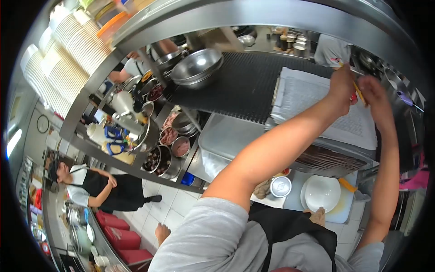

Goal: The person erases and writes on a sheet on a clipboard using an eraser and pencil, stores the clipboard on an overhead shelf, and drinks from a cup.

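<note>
My left hand (342,90) is closed over the far edge of a thick stack of printed papers (326,104). Something yellow shows at its fingertips and something red at its lower side, both too small to name. Close by on the right, my right hand (377,97) is raised and partly blurred, its fingers bent. A thin orange-yellow stick (361,94), like a pen or pencil, slants between the two hands. Which hand grips it I cannot tell. The papers lie on the metal shelf, at the right end of a black perforated mat (244,86).
Metal bowls (197,68) stand on the mat's left. Below are pots of ingredients (168,136), a clear plastic container (231,136), a white bowl (322,192) and a lidded tin (281,186). A co-worker in a black apron (118,192) stands left. Stacked containers (68,50) rise upper left.
</note>
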`<state>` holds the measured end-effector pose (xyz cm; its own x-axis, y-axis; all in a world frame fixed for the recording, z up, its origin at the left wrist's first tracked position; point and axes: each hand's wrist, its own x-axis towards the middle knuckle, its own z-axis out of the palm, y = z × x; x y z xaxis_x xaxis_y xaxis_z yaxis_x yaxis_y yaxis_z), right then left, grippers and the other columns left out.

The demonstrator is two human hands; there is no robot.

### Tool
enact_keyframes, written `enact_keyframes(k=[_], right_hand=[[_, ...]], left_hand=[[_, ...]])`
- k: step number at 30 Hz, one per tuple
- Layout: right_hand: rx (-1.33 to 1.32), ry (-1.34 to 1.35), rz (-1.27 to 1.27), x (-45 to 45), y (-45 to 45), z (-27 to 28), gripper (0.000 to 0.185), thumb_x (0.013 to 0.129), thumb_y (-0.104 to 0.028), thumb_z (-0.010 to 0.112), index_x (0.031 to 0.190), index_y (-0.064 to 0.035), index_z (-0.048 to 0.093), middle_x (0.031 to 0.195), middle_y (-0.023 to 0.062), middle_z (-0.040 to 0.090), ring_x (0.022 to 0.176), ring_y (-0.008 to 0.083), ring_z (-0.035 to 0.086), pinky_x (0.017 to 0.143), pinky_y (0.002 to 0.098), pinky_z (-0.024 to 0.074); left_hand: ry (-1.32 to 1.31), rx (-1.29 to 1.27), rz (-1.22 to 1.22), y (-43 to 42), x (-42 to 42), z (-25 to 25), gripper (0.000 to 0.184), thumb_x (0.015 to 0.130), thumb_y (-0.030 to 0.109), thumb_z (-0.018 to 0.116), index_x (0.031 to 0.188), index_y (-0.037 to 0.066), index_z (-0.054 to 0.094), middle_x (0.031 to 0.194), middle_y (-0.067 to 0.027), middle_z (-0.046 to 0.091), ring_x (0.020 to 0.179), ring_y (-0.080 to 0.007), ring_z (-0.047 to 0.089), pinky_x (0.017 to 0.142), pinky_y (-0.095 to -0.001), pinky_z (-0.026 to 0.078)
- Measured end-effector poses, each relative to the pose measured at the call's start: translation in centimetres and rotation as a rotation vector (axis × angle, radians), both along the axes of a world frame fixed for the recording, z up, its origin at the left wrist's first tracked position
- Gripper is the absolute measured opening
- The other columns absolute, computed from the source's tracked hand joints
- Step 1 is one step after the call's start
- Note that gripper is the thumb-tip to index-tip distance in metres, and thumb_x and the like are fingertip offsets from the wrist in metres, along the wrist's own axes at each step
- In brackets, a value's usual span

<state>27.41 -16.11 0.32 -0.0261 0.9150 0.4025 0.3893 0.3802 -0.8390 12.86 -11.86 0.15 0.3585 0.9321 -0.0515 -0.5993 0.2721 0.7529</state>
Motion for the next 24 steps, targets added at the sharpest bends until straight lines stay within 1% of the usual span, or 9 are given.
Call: enact_keyframes(k=[3,9,12,14,15,16,17,19,24], right_hand=[[-0.338,0.119,0.179,1.1,-1.3,1.1,0.021,0.098,-0.024,0.063,0.091,-0.0051,0.066,0.065,-0.0045,0.05,0.053,0.0041,0.038,0.052,0.0228,0.0304],[-0.44,-0.019,0.373,-0.8,-2.5,0.8,0.03,0.097,-0.031,0.065,0.085,-0.0045,0.066,0.061,-0.0038,0.05,0.049,0.0035,0.04,0.044,0.0222,0.0265],[-0.284,0.066,0.033,0.5,-2.5,-1.4,0.031,0.097,-0.035,0.065,0.083,-0.0062,0.066,0.06,-0.0041,0.051,0.048,0.0038,0.042,0.044,0.0212,0.027],[-0.263,0.343,-0.135,1.5,-0.9,-3.3,0.031,0.097,-0.035,0.065,0.082,-0.0077,0.066,0.06,-0.0045,0.051,0.048,0.0045,0.043,0.044,0.0216,0.0281],[-0.232,0.473,-0.27,3.9,-0.6,-4.1,0.031,0.097,-0.036,0.064,0.082,-0.0084,0.066,0.06,-0.0046,0.051,0.048,0.0048,0.043,0.044,0.0218,0.0287],[-0.298,0.34,-0.303,4.6,-1.2,-3.7,0.031,0.097,-0.037,0.063,0.081,-0.0107,0.066,0.06,-0.0047,0.051,0.047,0.0056,0.043,0.044,0.0226,0.0306],[-0.202,0.322,-0.142,5.7,-1.0,-5.0,0.033,0.097,-0.042,0.065,0.088,-0.0108,0.067,0.064,-0.0051,0.054,0.049,0.0036,0.046,0.044,0.0216,0.0329],[-0.213,0.241,-0.089,4.7,-1.2,-4.7,0.014,0.093,-0.022,0.068,0.092,-0.0083,0.065,0.065,-0.0021,0.055,0.051,0.0052,0.048,0.043,0.0222,0.0328],[-0.19,0.081,-0.134,3.7,-1.2,-3.7,0.026,0.086,-0.014,0.075,0.073,-0.0074,0.054,0.06,0.0021,0.058,0.048,0.008,0.051,0.042,0.0241,0.036]], left_hand=[[0.048,0.171,-0.06,0.0,-1.0,-0.5,0.039,0.108,0.042,0.037,0.094,0.009,0.054,0.074,-0.0045,0.051,0.046,-0.0189,0.048,0.044,-0.0328,0.038],[0.531,0.486,-0.005,-3.2,-4.0,1.6,0.046,0.101,0.043,0.055,0.103,-0.003,0.063,0.075,-0.0134,0.063,0.057,-0.0265,0.061,0.056,-0.0403,0.05],[0.833,0.765,0.223,-2.0,-7.4,0.5,0.045,0.096,0.041,0.062,0.106,-0.003,0.066,0.082,-0.0148,0.068,0.071,-0.0283,0.066,0.07,-0.0401,0.053],[0.981,0.936,0.353,-1.5,-12.3,-0.5,0.037,0.096,0.033,0.058,0.117,0.005,0.069,0.086,-0.0102,0.069,0.081,-0.022,0.065,0.078,-0.0375,0.051],[1.013,0.706,0.286,-4.6,-15.3,2.3,0.034,0.097,0.028,0.057,0.119,0.006,0.068,0.09,-0.0091,0.068,0.082,-0.0194,0.064,0.079,-0.037,0.052],[0.858,0.494,0.255,-5.0,-16.8,2.6,0.031,0.098,0.024,0.057,0.119,0.004,0.066,0.095,-0.0069,0.067,0.083,-0.0188,0.064,0.079,-0.0357,0.054],[0.659,0.483,0.376,-4.5,-18.3,1.3,0.027,0.098,0.021,0.057,0.117,0.003,0.065,0.097,-0.0049,0.066,0.083,-0.0178,0.064,0.078,-0.0345,0.055],[0.487,0.439,0.457,-3.6,-22.2,-0.6,0.017,0.095,0.022,0.066,0.105,0.008,0.069,0.089,-0.0008,0.064,0.077,-0.0108,0.061,0.068,-0.0298,0.054],[0.52,0.308,0.497,-2.2,-26.3,-4.1,0.015,0.096,0.025,0.067,0.104,0.011,0.065,0.088,0.0005,0.062,0.079,-0.0114,0.062,0.069,-0.0325,0.057]])
